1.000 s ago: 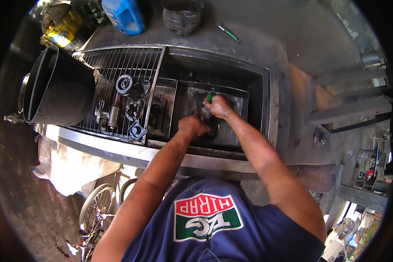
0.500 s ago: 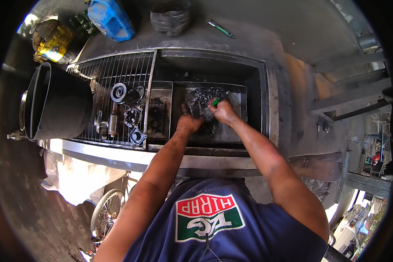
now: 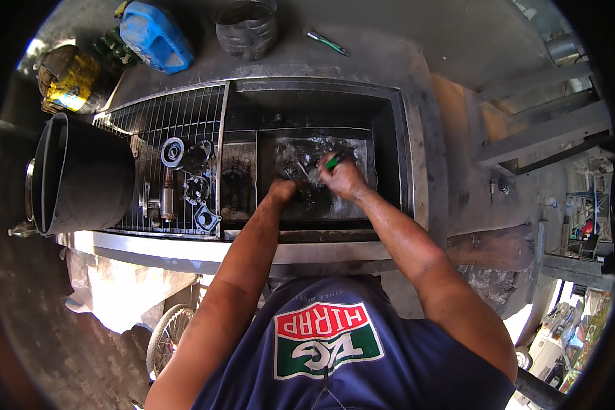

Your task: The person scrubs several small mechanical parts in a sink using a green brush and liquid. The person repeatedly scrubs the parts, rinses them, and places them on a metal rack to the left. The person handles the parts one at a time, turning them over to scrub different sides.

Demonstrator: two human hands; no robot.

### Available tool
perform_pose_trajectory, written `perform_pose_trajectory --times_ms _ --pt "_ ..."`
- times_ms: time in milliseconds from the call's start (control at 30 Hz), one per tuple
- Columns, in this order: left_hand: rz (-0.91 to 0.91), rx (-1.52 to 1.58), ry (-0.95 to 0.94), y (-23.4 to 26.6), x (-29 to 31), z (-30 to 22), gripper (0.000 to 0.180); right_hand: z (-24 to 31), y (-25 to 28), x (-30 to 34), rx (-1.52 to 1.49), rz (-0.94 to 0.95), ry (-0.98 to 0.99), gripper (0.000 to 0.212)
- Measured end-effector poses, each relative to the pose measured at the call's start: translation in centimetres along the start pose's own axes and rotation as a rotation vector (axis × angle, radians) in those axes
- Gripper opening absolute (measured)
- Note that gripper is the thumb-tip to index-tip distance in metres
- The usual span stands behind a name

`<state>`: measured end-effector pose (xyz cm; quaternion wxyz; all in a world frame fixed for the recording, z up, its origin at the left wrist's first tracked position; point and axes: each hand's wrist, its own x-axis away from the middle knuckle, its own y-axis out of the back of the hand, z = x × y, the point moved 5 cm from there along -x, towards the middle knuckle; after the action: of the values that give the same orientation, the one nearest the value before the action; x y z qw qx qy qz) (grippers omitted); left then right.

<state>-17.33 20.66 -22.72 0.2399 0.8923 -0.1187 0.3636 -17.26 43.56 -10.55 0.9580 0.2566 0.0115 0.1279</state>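
Observation:
My right hand point(image 3: 344, 179) is closed round a green-handled brush point(image 3: 333, 162), whose pale working end points down and left into dark liquid. Beside it, my left hand point(image 3: 282, 189) grips a small metal part; a thin bright piece of it point(image 3: 302, 168) shows above the fingers, while the rest is hidden by the hand and the liquid. Both hands are low inside a shallow metal tray point(image 3: 374, 147) set in a dark wash basin point(image 3: 393, 116). Splashes and foam stir the liquid around them.
Left of the basin, a wire rack point(image 3: 116, 130) carries a pulley-like ring point(image 3: 173, 152), a copper-toned armature point(image 3: 169, 195) and a flanged metal housing point(image 3: 206, 218). A black bucket point(image 3: 89, 174) lies on its side there. Behind stand a blue jug point(image 3: 156, 37), a cut plastic container point(image 3: 246, 33) and a green pen-like tool point(image 3: 329, 43).
My left hand has shifted left and away from the right hand, and a thin bright piece now shows between them. The right hand still works the brush in the liquid.

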Motion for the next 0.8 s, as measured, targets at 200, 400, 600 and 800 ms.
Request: perform_pose_trajectory --times_ms 200,400,600,800 --pt "-0.001 0.135 -0.219 1.1 0.5 -1.6 0.104 -8.1 1.3 -0.7 0.146 -0.198 -0.259 0.025" --pt "-0.116 -0.307 -0.455 2.6 5.0 -5.7 0.099 -7.0 1.9 -3.7 0.067 -0.028 -0.365 0.022" --pt "0.145 -0.452 -0.434 1.7 7.7 -6.1 0.109 5.8 -0.7 -3.0 0.231 0.236 0.006 0.023" --pt "0.283 -0.386 -0.478 0.2 6.6 -5.7 0.109 9.3 0.4 -1.8 0.377 0.115 0.030 0.028"
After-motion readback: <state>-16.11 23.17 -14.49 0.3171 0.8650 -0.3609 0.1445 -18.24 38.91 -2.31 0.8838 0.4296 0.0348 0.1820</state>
